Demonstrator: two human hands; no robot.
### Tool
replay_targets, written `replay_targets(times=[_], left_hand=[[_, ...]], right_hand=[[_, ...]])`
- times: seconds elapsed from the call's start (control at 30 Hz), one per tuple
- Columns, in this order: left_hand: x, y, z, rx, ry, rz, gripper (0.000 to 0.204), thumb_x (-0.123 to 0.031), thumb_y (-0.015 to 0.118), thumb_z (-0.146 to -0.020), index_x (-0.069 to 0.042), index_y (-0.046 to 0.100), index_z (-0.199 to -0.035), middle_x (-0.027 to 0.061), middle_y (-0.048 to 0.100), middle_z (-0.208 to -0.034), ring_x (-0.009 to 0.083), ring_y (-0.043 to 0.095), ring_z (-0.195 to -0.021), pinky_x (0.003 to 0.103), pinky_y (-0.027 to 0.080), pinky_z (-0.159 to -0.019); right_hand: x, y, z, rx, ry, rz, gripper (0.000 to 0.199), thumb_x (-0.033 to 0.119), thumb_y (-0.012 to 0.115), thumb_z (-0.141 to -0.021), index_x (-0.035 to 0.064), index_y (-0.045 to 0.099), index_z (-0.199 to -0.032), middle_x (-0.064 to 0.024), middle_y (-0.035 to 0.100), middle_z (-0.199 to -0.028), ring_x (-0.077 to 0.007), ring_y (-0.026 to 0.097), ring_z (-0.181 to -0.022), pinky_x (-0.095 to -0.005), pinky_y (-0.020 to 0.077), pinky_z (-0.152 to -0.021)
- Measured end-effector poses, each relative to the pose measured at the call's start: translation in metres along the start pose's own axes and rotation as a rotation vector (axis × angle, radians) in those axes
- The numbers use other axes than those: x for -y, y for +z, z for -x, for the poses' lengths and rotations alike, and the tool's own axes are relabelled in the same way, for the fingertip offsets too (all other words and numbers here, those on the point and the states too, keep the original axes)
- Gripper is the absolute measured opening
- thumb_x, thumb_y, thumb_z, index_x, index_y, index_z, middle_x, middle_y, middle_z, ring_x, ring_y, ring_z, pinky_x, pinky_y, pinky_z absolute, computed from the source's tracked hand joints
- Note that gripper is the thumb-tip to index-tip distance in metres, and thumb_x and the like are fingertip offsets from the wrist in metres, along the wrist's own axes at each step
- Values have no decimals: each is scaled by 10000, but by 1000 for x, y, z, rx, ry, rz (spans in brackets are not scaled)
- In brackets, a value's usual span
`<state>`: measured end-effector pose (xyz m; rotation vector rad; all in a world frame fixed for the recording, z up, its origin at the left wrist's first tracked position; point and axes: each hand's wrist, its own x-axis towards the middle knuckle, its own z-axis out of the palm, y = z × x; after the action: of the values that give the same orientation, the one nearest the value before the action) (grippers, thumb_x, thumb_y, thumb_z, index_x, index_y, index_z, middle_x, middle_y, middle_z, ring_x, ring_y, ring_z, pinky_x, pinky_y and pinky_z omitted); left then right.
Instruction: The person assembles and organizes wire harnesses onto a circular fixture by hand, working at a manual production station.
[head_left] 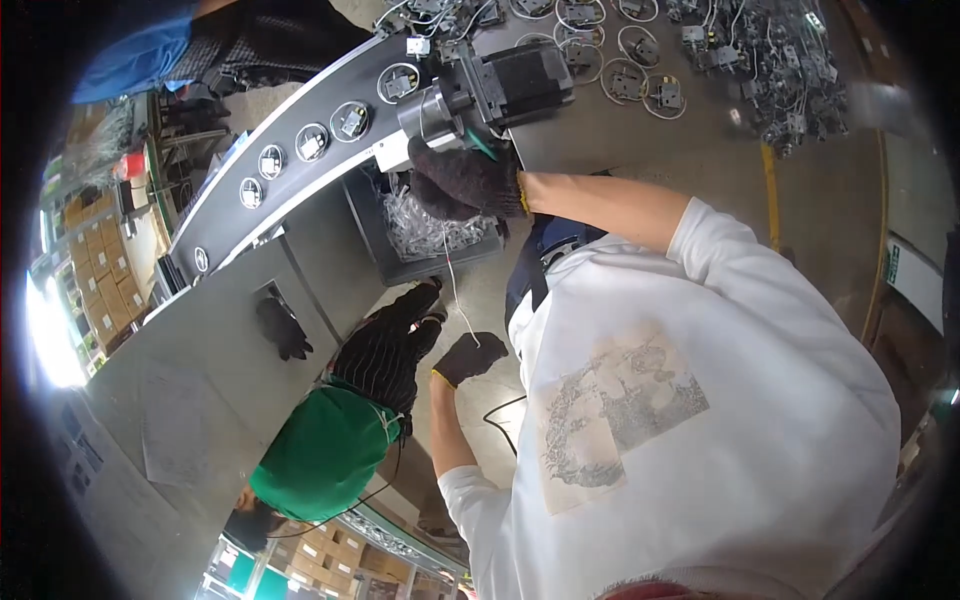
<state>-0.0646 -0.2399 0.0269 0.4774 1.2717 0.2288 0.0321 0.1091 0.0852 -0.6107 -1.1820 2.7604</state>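
My right hand (465, 180), in a dark knit glove, is closed just below the black motor (515, 82) at the end of the conveyor (300, 165). A short green-handled tool (482, 146) pokes out by its fingers. My left hand (470, 357), also in a dark glove, pinches a thin white wire (452, 280). The wire runs up toward the grey bin (372, 228) of clear plastic bags. My white printed shirt (700, 420) fills the lower right.
Several small round parts with coiled white wires ride the dark conveyor and lie on the grey table (620, 140) at top. Another person in a green cap (320, 460) and dark striped sleeve crouches at lower left. A loose black glove (283, 328) rests on the grey surface.
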Motion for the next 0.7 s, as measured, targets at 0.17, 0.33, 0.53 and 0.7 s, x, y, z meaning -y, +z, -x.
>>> replay_targets(times=[0.17,0.33,0.53,0.7], left_hand=[[21,-1,-2,96,-2,136,197,-182,611,-951,-53,760,-966,-15,608,-706,64,477,-560,259,357,-490],[28,-5,-4,260,-169,349,207,-184,596,-961,-60,763,-974,-20,604,-709,55,476,-573,253,350,-490],[3,-32,-92,-471,154,-711,260,-253,651,-913,-7,715,-969,180,733,-835,416,690,-744,481,538,-690],[-135,-69,-160,-704,621,-763,286,-255,627,-897,-20,728,-1024,275,713,-993,458,692,-950,548,542,-812]], right_hand=[[4,13,16,-201,50,64,756,684,331,-1052,92,622,-683,-29,549,-556,-121,454,-415,-288,339,-389],[-17,4,25,-308,121,-43,693,658,482,-1019,91,630,-650,-43,607,-593,-116,495,-423,-282,382,-397],[-25,-12,14,-217,39,202,689,647,447,-1029,65,681,-745,-55,664,-684,-104,590,-530,-299,454,-466],[-27,-23,29,-433,-333,1252,493,492,598,-974,13,679,-1065,-212,719,-863,-384,711,-795,-472,562,-804]])
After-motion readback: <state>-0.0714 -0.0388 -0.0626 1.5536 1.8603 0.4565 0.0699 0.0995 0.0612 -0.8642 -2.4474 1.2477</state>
